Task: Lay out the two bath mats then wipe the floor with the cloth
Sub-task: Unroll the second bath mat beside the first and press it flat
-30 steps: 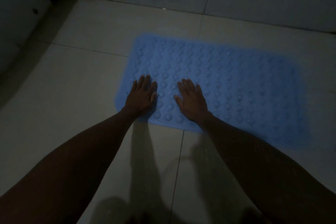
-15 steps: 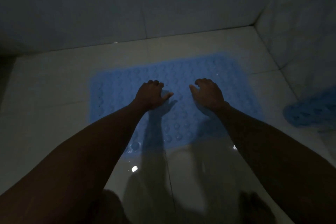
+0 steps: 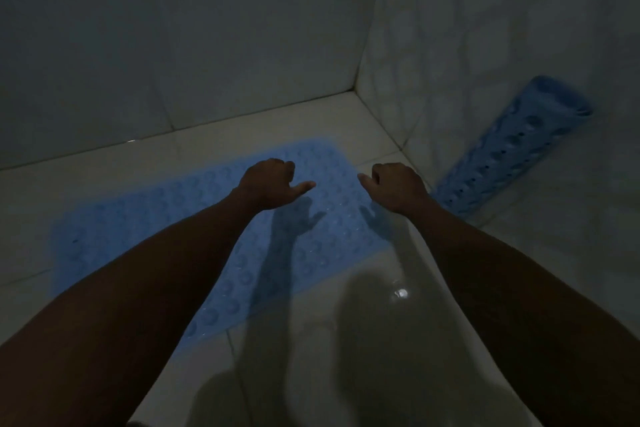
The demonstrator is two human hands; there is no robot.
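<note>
Above the flat bath mat [image 3: 166, 218] both hands, left hand [image 3: 268, 184] and right hand [image 3: 398, 187], hover with fingers loosely curled, holding nothing. Wet-looking floor [image 3: 346, 340] could let the rolled mat [image 3: 512, 149] slide when laid.

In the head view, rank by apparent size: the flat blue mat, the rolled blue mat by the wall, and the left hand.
1. Flat blue mat, though arms cover part of it.
2. Rolled blue mat.
3. Left hand, which hangs nearer the camera, so it looks bigger than it is.

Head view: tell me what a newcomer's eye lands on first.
The flat blue mat on the pale floor stands out most in the dim room, spread from the left toward the far corner. Both hands hover over its right end, fingers curled, empty. At right, a second mat, rolled up, leans against the tiled wall.
</note>
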